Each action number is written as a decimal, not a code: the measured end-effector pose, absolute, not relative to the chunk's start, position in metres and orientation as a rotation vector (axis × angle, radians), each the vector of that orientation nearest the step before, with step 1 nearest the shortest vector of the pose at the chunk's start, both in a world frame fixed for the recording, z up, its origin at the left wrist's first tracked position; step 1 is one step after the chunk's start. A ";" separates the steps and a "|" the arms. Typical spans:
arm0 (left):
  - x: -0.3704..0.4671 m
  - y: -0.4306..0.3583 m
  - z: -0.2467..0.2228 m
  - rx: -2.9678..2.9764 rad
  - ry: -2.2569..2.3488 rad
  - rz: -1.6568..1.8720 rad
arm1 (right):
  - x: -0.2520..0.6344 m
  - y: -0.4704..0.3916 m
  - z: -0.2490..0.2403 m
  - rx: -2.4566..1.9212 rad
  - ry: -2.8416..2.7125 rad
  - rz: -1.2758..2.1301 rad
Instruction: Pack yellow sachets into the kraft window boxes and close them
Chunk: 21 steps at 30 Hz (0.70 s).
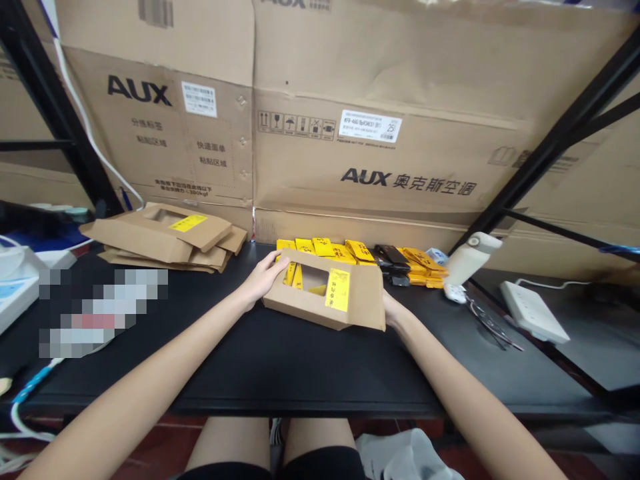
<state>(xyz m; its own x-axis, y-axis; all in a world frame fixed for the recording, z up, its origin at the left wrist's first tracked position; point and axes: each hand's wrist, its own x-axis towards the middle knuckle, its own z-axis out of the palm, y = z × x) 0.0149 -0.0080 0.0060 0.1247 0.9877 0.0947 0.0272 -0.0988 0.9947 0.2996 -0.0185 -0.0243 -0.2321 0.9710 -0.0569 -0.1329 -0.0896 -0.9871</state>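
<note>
On the black tabletop (300, 360), just in front of a row of yellow packets (325, 248), one flat brown cardboard box with a cut-out window and yellow label (327, 290) sits gripped at both ends, which keeps it steady: the left hand (264, 275) clasps its left edge with fingers curled over the top, while the right hand (393, 310) is mostly hidden behind the right edge. One loose stack of similar brown boxes (167, 237) lies well apart, its number uncountable; roughly six packets show.

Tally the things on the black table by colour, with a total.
Brown windowed cardboard box held in both hands: 1
Brown stack of flat cardboard boxes: 1
Yellow packets in a row: 1 row, number unclear
White flat device: 1
White cylinder bottle: 1
Total: 5
</note>
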 end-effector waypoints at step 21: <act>0.020 -0.013 0.003 1.353 1.085 1.085 | 0.286 -0.012 -0.039 -0.975 -0.946 1.549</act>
<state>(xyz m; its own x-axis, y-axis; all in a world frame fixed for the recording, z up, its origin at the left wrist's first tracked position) 0.0196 -0.0127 0.0029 0.1804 0.9828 0.0398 0.0392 -0.0476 0.9981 0.2861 -0.0121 -0.0391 -0.1414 0.9829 -0.1180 -0.3440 -0.1606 -0.9251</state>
